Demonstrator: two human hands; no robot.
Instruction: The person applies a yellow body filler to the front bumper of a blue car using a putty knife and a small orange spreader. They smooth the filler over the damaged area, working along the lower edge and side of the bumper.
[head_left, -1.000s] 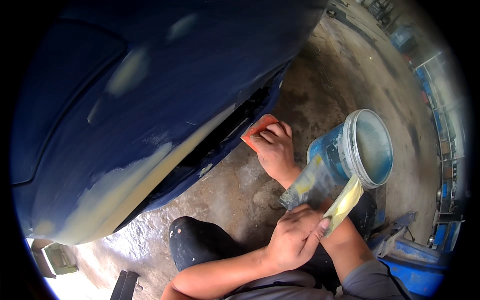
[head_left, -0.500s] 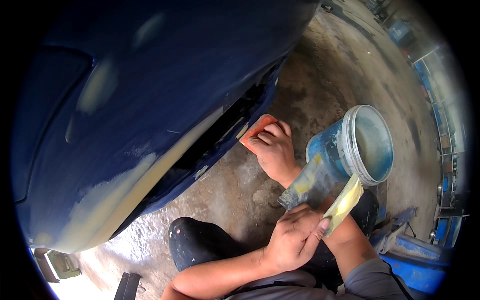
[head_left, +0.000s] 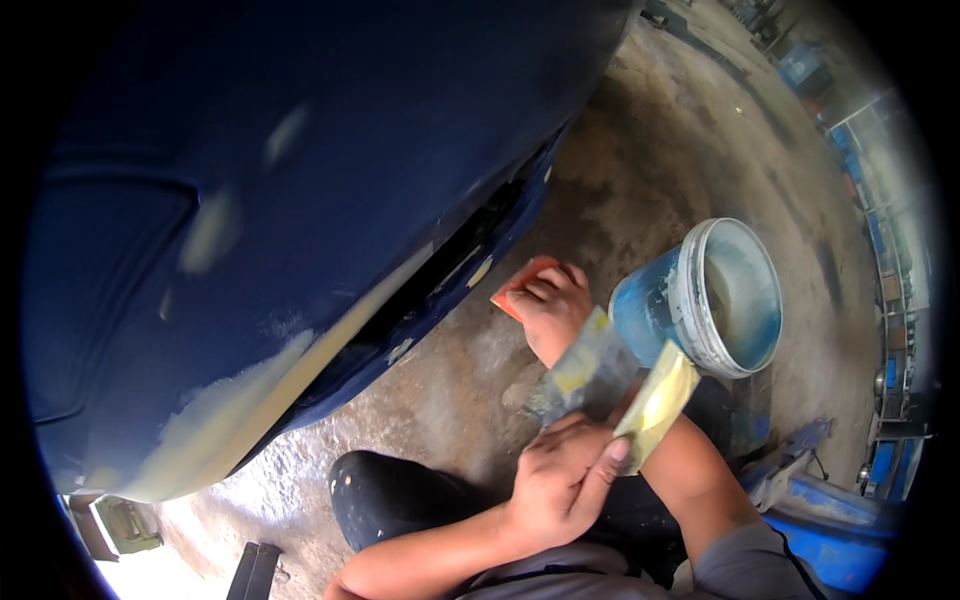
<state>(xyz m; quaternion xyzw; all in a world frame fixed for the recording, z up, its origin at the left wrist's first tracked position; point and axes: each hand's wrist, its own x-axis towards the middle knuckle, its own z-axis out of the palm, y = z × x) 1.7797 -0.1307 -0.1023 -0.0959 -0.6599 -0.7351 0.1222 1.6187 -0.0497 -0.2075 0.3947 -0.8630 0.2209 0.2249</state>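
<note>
My right hand (head_left: 548, 305) grips an orange flat spreader (head_left: 518, 282), a little right of the dark blue car bumper (head_left: 250, 150). A small yellow putty patch (head_left: 479, 271) sits on the bumper's lower edge, and broad pale filler streaks (head_left: 245, 410) run along its lower part. My left hand (head_left: 562, 475) is closed on a grey smeared plate (head_left: 585, 370) and a strip-shaped piece coated with pale yellow putty (head_left: 655, 405), which partly cover my right forearm.
A blue bucket with a white rim (head_left: 728, 300) stands on the stained concrete floor (head_left: 640, 170) at my right. Blue metal equipment (head_left: 820, 520) is at lower right, shelving (head_left: 880, 300) along the far right. My dark-clad knee (head_left: 380, 495) is below.
My right hand with the spreader has drawn away from the bumper edge, where the yellow patch now shows fully. My left hand and what it holds have shifted down and left.
</note>
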